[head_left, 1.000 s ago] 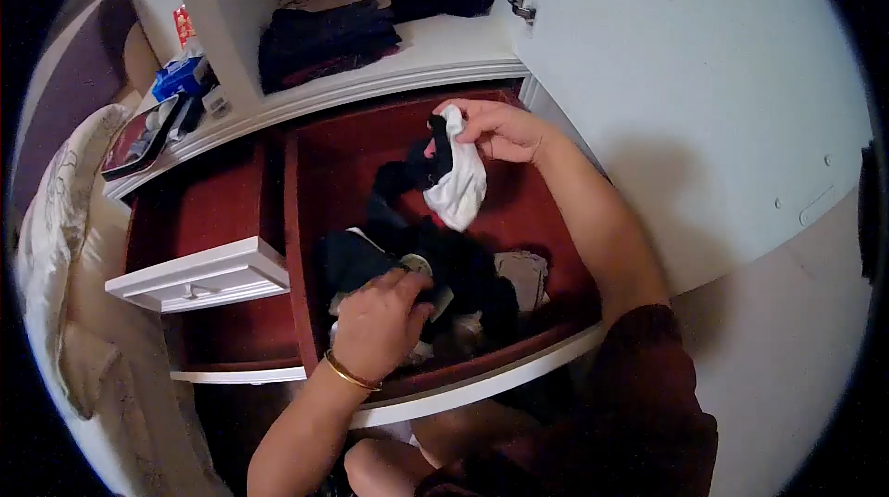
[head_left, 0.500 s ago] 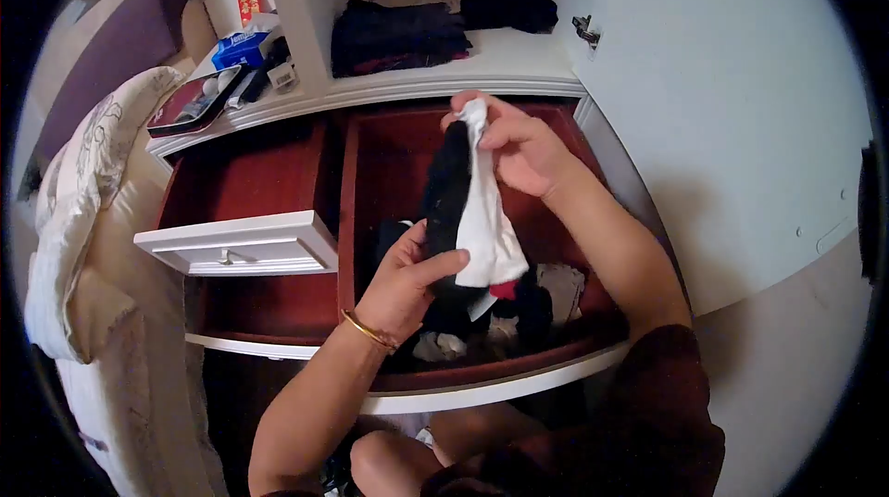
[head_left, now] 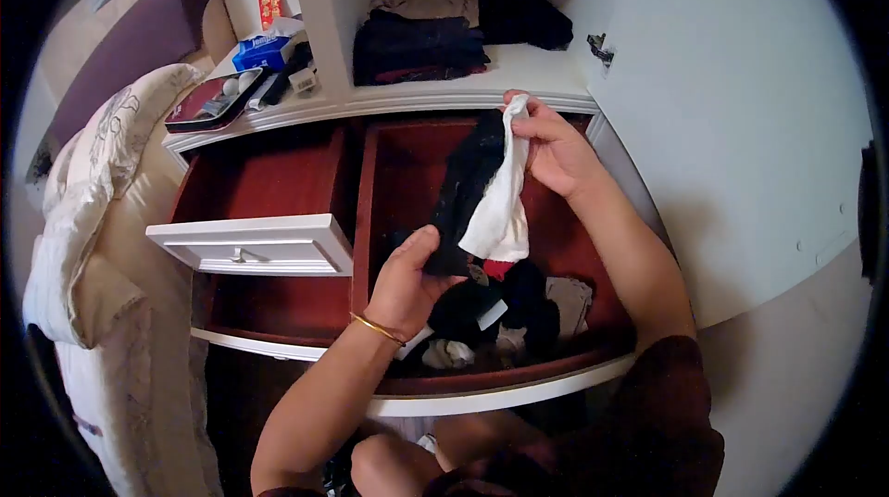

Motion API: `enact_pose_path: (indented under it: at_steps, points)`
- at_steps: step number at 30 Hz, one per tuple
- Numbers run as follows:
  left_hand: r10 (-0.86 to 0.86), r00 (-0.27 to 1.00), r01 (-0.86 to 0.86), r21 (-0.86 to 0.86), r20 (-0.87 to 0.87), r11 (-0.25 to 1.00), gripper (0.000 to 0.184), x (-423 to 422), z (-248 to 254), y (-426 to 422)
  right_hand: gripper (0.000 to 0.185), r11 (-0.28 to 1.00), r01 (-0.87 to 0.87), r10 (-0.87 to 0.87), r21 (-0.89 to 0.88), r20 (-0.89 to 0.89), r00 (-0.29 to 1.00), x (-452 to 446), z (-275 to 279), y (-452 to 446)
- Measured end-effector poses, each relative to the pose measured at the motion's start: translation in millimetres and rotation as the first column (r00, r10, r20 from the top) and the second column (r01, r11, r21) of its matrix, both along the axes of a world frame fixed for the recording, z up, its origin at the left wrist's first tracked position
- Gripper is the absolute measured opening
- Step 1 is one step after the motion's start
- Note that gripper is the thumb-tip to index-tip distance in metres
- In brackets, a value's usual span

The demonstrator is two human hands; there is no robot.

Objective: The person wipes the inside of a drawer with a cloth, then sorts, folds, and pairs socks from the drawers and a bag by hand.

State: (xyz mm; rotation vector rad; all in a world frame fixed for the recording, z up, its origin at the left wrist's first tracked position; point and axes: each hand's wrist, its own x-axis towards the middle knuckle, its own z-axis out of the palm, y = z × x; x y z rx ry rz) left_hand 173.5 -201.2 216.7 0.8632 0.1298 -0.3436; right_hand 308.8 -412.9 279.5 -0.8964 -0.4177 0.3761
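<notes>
My right hand (head_left: 554, 147) pinches the top of a white sock (head_left: 500, 214) and a black sock (head_left: 470, 173), which hang together over the open drawer. With its thumb and fingers, my left hand (head_left: 407, 282) grips the lower left part of the black sock. Beneath them, the dark red drawer (head_left: 607, 312) holds a heap of dark clothing (head_left: 532, 307), a folded beige piece (head_left: 567, 301) and a crumpled pale piece (head_left: 448, 354). A bit of red cloth (head_left: 497, 269) shows just under the white sock.
Folded dark clothes (head_left: 417, 48) lie on the shelf above. A smaller drawer (head_left: 255, 245) is pulled out at the left. A blue tissue pack (head_left: 262, 51) and an open case (head_left: 218, 100) rest on the side top. Bedding (head_left: 102, 191) is at far left, a cabinet door (head_left: 732, 126) at right.
The view has shifted. My left hand has moved from the heap in the drawer to the black sock, which now hangs stretched out beside the white one.
</notes>
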Motion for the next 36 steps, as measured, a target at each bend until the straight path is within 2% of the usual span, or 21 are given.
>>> enact_pose_path:
  at_steps: [3,6,9,12,15,17,20,26,29,30,31,33,34,36]
  points:
    - [-0.022,0.999,0.023,-0.025,0.035,0.999,0.035,-0.9,2.4,1.2,0.036,0.999,-0.049,0.049,0.020,0.009,0.999,2.5,-2.7,-3.3]
    - [0.022,0.991,-0.003,-0.139,0.133,0.990,0.040,-1.2,11.8,-2.5,0.036,0.997,-0.074,0.075,0.026,-0.006,0.997,-0.9,-1.7,-3.7]
    - [0.078,0.984,-0.051,-0.166,0.158,0.985,0.047,-1.6,15.3,-2.5,0.037,0.991,-0.126,0.127,0.043,-0.008,0.992,-1.4,-0.7,-4.4]
    - [0.066,0.982,-0.037,-0.159,0.178,0.987,0.046,-2.4,18.0,-2.0,0.039,0.978,-0.185,0.186,0.098,0.001,0.983,-2.5,0.0,-3.4]
    - [0.031,0.977,0.002,-0.157,0.211,0.988,0.054,-2.6,17.3,-2.6,0.039,0.952,-0.265,0.263,0.156,0.032,0.964,-2.5,-0.3,1.3]
    - [0.032,0.977,0.003,-0.163,0.212,0.987,0.053,-2.2,16.3,-2.9,0.037,0.928,-0.325,0.316,0.185,0.075,0.946,-2.5,-1.0,5.7]
    - [0.020,0.978,0.017,-0.172,0.209,0.985,0.053,-2.2,16.0,-3.0,0.034,0.942,-0.296,0.288,0.158,0.070,0.955,-10.8,4.0,12.4]
    - [-0.071,0.984,0.104,-0.206,0.164,0.973,0.052,-4.2,19.4,-2.9,0.034,0.846,-0.462,0.452,0.267,0.103,0.886,-19.6,5.9,25.5]
    - [-0.058,0.982,0.103,-0.252,0.178,0.962,0.052,-5.5,19.4,-10.3,0.034,0.982,-0.184,0.186,0.049,-0.033,0.982,-39.3,15.5,38.1]
    - [-0.040,0.980,0.091,-0.265,0.194,0.960,0.052,-5.6,16.4,-13.0,0.039,0.992,-0.078,0.077,-0.094,-0.014,0.997,-44.5,14.7,42.6]
    - [-0.101,0.981,0.135,-0.211,0.163,0.968,0.046,-4.0,10.1,-10.7,0.036,0.983,-0.129,0.130,-0.127,0.002,0.992,-45.0,13.0,45.8]
    - [0.013,0.988,-0.026,0.084,0.152,0.996,0.038,-10.9,14.7,-16.4,0.031,0.963,-0.043,0.056,-0.266,0.041,0.998,-56.4,18.0,53.9]
    - [-0.024,0.990,0.021,0.022,0.136,1.000,0.037,-8.1,11.2,-13.7,0.027,0.941,0.020,0.036,-0.339,0.158,0.987,-51.9,12.4,54.5]
    - [-0.097,0.989,0.109,-0.102,0.110,0.989,0.033,-1.7,5.8,-6.6,0.025,0.928,0.138,-0.060,-0.345,0.227,0.972,-51.4,14.0,55.4]
